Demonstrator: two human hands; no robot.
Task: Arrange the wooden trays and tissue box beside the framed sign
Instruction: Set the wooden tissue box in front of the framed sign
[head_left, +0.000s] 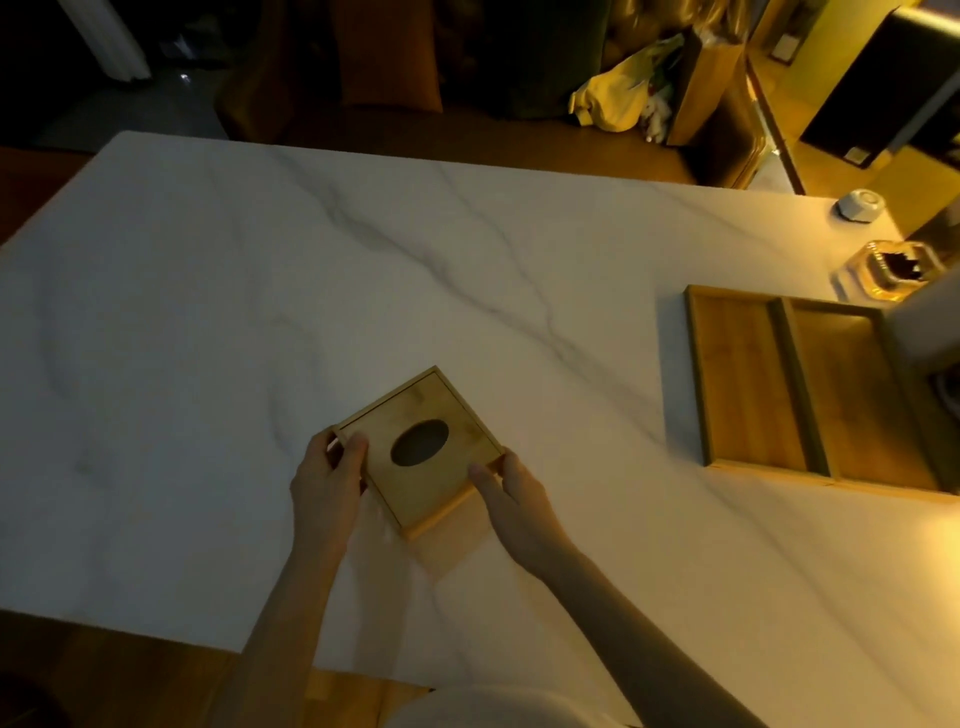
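Wooden tissue box (415, 452) w/ oval hole, turned diagonal; two trays (810, 395) side-by-side right.

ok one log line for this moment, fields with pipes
left hand + right hand: gripping tissue box by opposite sides | two wooden trays: side by side, right | box apart from trays

Right of the wooden trays (810, 389), a pale object (930, 327) covers their far corner, perhaps the framed sign, cut off at the edge.
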